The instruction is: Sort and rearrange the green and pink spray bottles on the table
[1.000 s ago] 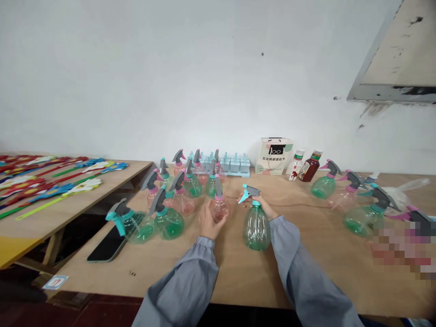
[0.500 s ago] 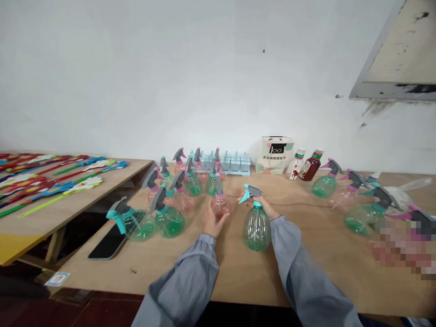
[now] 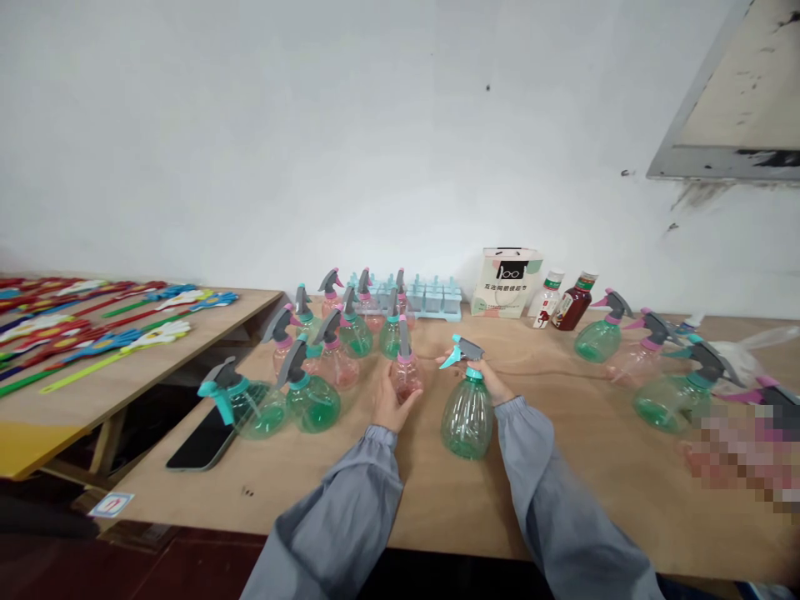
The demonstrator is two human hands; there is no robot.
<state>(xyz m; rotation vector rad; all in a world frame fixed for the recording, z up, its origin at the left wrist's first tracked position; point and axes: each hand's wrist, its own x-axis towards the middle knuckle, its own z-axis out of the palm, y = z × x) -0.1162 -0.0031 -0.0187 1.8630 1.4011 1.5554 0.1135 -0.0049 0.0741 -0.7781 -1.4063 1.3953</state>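
My left hand [image 3: 393, 402] is closed around the lower body of a pink spray bottle [image 3: 407, 373] with a grey and pink trigger head, which stands upright on the table. My right hand [image 3: 492, 382] grips a green spray bottle [image 3: 467, 421] at its neck, behind the grey and turquoise trigger head; the bottle leans slightly, and I cannot tell whether its base touches the wood. Left of my left hand stand several more spray bottles, among them a green one [image 3: 314, 405] and a pink one [image 3: 338, 364].
A phone [image 3: 198, 446] lies at the table's left. Blue ice-pop moulds [image 3: 436, 302], a paper bag [image 3: 503, 287] and a dark drink bottle [image 3: 573, 305] stand by the wall. More spray bottles [image 3: 672, 402] are at right. Colourful hand-shaped sticks [image 3: 118, 342] cover the other table.
The green bottle in my right hand tilts a little more, its base shifting slightly left. My left hand keeps its hold on the pink bottle. The view shifts slightly.
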